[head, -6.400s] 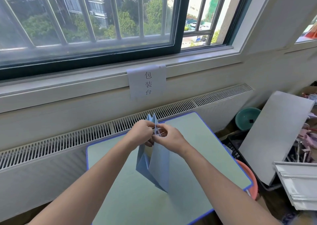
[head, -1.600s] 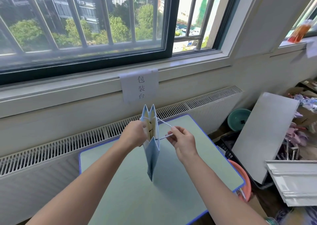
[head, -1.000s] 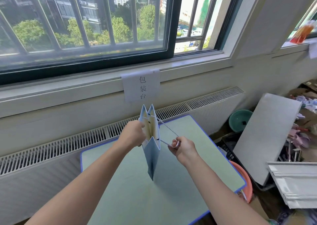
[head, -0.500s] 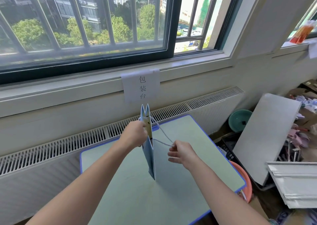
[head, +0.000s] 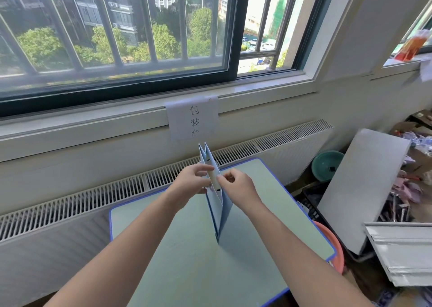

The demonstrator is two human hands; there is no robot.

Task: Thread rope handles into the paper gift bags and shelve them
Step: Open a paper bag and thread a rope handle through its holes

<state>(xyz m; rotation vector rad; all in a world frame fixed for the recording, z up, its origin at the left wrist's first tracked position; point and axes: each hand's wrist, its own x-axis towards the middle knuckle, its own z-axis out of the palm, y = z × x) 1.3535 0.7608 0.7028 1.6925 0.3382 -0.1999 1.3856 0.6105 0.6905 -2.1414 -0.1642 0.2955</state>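
The paper gift bag stood upright near the middle of the pale green table, folded narrow, its pointed top corners rising toward twelve o'clock under the paper sign on the sill. The left hand met the bag's upper edge from nine o'clock, fingers curled loosely against the paper; whether it truly pinched the panel could not be told. The right hand came in from three o'clock with thumb and forefinger pressed together at the rim, seemingly nipping something small there, though no rope was plainly visible. Judging by this, the threading step was in hand, probably at a hole near the rim, with shelving yet to come. The next move likely called for a fine, steady push or pull through a small punched hole while the other hand braced the thin paper. At three o'clock beside the table sat a teal basin, its contents unclear, and an orange tub, mostly hidden by the table edge.
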